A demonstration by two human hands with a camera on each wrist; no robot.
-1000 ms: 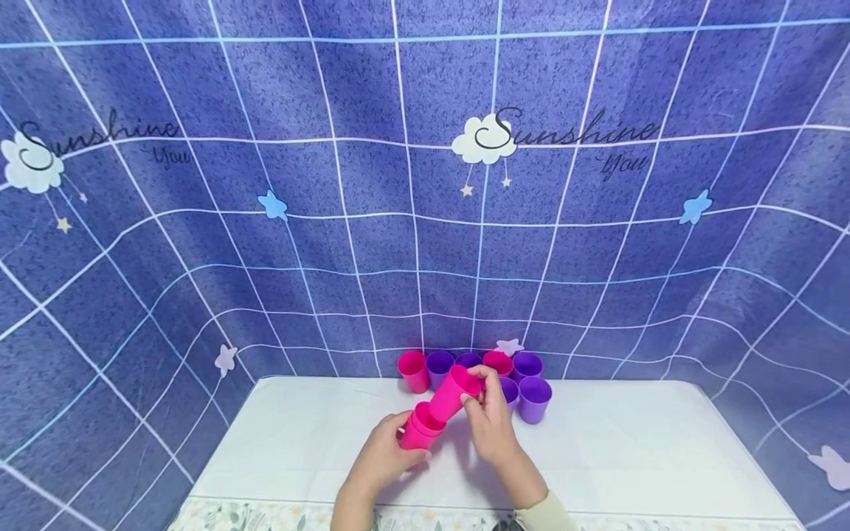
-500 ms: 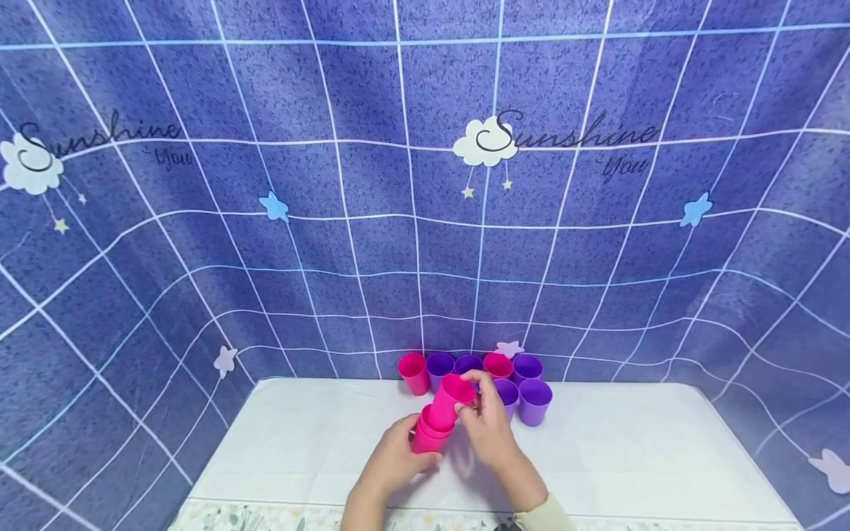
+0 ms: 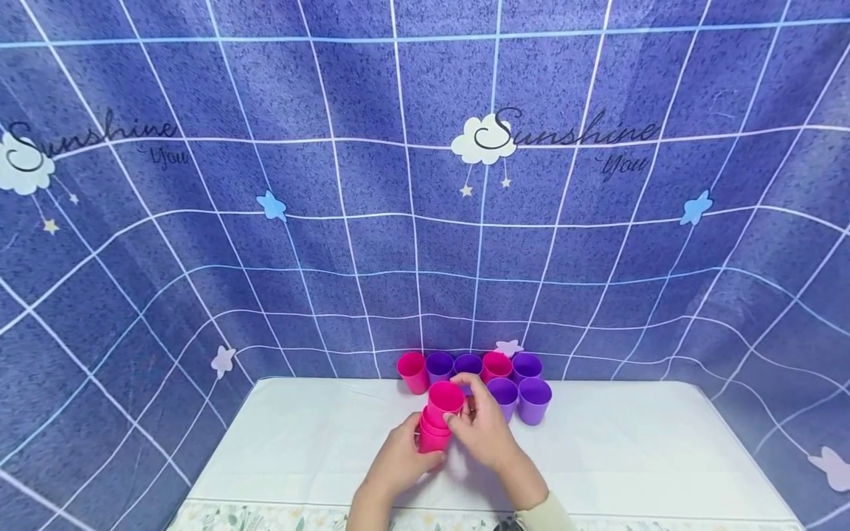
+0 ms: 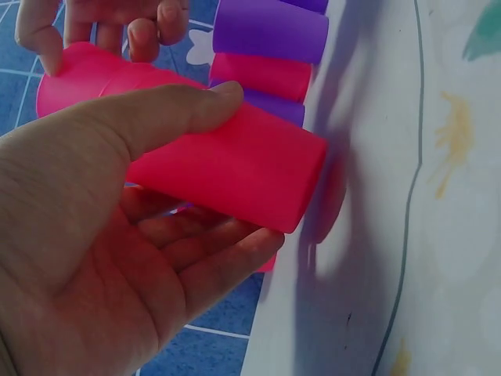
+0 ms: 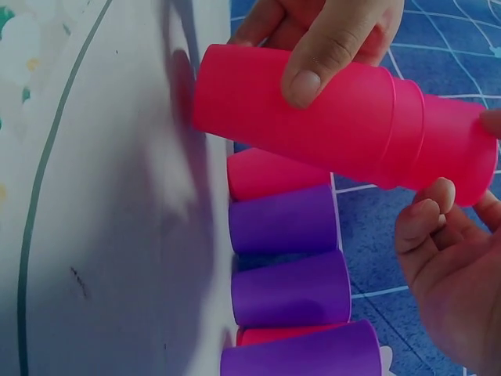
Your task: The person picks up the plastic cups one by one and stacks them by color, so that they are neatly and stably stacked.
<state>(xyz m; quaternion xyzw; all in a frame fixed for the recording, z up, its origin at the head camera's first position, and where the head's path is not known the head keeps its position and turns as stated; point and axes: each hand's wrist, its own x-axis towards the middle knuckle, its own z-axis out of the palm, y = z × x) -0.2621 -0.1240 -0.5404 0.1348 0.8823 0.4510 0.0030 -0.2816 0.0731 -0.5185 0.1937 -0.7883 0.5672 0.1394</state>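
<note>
In the head view my left hand point(image 3: 403, 459) grips two nested pink cups point(image 3: 434, 441) low in the middle, its thumb along one side and fingers along the other. A third pink cup point(image 3: 443, 410) sits partway down in their mouth, its upper part standing out above their rims. My right hand point(image 3: 489, 430) pinches that third cup near its rim. From the right wrist view, the two close rims of the held stack point(image 5: 258, 98) show, with the third cup point(image 5: 458, 145) projecting from them. The stack's base hangs over the white tabletop point(image 4: 344, 313) in the left wrist view.
Behind my hands stand several upright cups: a pink cup point(image 3: 415, 375) at the left end, another pink cup point(image 3: 497, 364), and purple cups point(image 3: 534, 403) around it. A blue patterned curtain point(image 3: 332, 221) rises behind the table. Floral cloth point(image 3: 252, 514) lines the front edge.
The third cup has gone from tilted to nearly in line with the stack and now sits within its mouth. My left hand has shifted right with the stack; the right hand has come slightly lower.
</note>
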